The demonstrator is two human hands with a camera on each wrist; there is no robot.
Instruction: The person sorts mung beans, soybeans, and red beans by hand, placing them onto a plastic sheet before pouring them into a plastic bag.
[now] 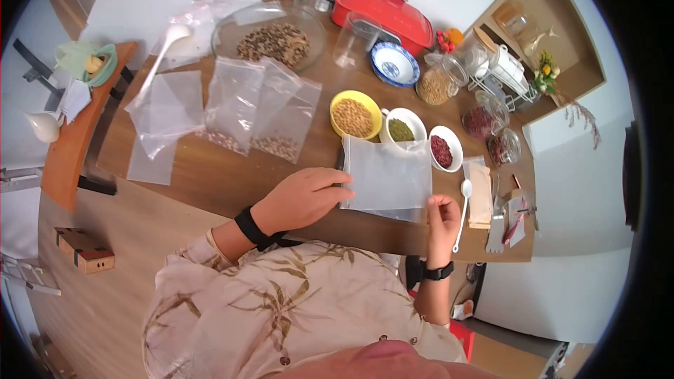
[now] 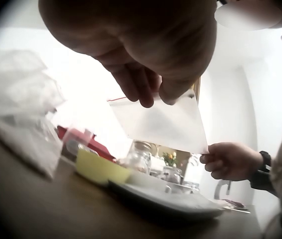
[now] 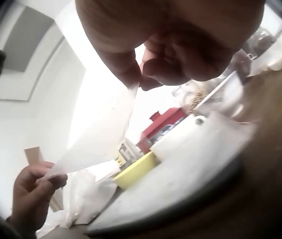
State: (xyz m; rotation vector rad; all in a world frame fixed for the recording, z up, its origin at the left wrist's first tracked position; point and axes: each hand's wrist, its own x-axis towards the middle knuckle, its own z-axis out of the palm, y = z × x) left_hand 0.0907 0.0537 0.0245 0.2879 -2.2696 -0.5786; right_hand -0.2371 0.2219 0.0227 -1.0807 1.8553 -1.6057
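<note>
Two bags [image 1: 235,102] hold dry mix; my left hand [image 1: 300,198] and right hand [image 1: 442,226] pinch an apparently empty zip bag [image 1: 387,175].

Yellow bowl [image 1: 356,114], red cooker [image 1: 384,17]

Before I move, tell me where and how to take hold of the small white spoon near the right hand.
Best pinch the small white spoon by its slim handle, coming from the person's side: the handle points that way, while the wider bowl end points away. The right hand is closest, but it now pinches the plastic bag.
</note>
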